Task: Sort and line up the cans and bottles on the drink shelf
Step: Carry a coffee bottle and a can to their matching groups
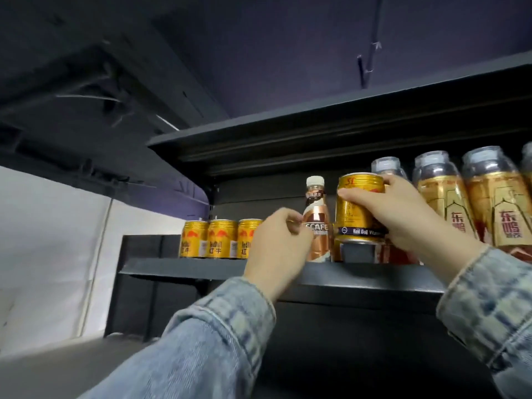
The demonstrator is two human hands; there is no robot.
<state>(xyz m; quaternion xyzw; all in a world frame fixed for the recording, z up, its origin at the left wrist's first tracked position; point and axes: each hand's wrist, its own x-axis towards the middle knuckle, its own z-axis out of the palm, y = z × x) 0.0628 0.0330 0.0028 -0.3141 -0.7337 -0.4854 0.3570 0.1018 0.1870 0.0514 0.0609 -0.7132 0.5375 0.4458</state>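
Gold can [358, 208], upright at centre-right of the frame, is gripped by the right hand [403, 217], fingers [355, 195] wrapped round it, above the shelf [184, 266]. Left hand [276, 243] curls against the coffee bottle [315, 226] just left of it; whether it truly grips is unclear. Farther left, beyond that bottle, stand the matching cans [221, 239].

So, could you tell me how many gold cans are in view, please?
4. Three stand on the shelf's left: left can, middle can, third can partly behind the left hand. The right hand holds the fourth can. Others may be hidden.
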